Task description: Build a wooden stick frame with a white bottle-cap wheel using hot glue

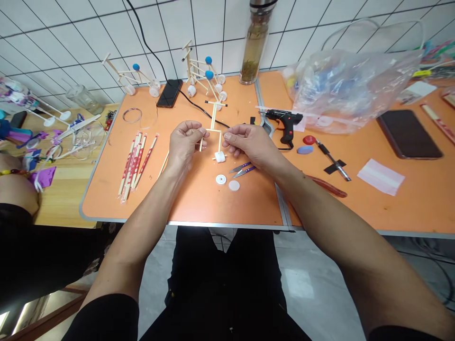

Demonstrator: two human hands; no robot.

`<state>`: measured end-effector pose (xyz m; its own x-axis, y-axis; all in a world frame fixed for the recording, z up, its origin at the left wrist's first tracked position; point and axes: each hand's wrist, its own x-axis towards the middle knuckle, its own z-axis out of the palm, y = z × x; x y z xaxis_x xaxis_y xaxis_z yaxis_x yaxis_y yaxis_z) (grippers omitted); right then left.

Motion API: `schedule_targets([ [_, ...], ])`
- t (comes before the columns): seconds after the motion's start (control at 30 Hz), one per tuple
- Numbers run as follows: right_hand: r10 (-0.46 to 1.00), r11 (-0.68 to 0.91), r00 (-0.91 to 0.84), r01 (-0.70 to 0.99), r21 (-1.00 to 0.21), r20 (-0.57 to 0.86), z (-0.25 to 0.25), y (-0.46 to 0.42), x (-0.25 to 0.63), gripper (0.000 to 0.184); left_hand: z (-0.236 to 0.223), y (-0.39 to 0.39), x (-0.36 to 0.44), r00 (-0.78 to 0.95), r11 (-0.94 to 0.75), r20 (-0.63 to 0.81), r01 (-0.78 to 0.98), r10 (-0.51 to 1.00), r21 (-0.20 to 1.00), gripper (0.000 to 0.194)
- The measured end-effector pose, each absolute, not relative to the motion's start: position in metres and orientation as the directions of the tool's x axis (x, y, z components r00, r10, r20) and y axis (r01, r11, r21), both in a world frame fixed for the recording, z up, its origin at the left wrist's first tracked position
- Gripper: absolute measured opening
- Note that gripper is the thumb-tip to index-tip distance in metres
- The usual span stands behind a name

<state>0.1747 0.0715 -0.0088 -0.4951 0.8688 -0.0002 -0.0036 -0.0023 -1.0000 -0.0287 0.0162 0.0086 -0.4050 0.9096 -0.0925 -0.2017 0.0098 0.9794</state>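
A small frame of pale wooden sticks (213, 117) is held up between my hands, its crossbar with black tips pointing away from me. My left hand (186, 142) pinches the frame's left side between thumb and fingers. At its right leg, the thumb and forefinger of my right hand (249, 144) close on the stick. A white block-like piece (219, 157) sits at the lower end of that leg. Below lie a white wheel (221, 179) and a translucent disc (233, 185). Blue-handled thread snips (244, 170) lie under my right hand.
Wrapped chopsticks (134, 163) lie left. Stick models with wheels (202, 71) stand at the back, near a phone (169, 93) and a glass bottle (254, 47). A glue gun (284, 124), a plastic bag (351, 90) and a pen-like knife (333, 160) are right. Another person's arm (16, 189) is left.
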Motion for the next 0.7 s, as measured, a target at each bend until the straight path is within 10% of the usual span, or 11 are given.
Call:
schedule_targets([
  [0.57,0.898,-0.106,-0.438,-0.139,-0.985,-0.034,-0.011,0.077,0.175,0.055,0.007,0.011,-0.023,-0.381,0.001,-0.055,-0.141,0.923,0.99,0.016],
  [0.7,0.945,-0.053,-0.327,-0.221,-0.974,0.023,-0.006,0.085,0.183,0.043,0.003,0.009,-0.036,-0.398,0.054,-0.008,0.104,0.917,0.993,0.024],
])
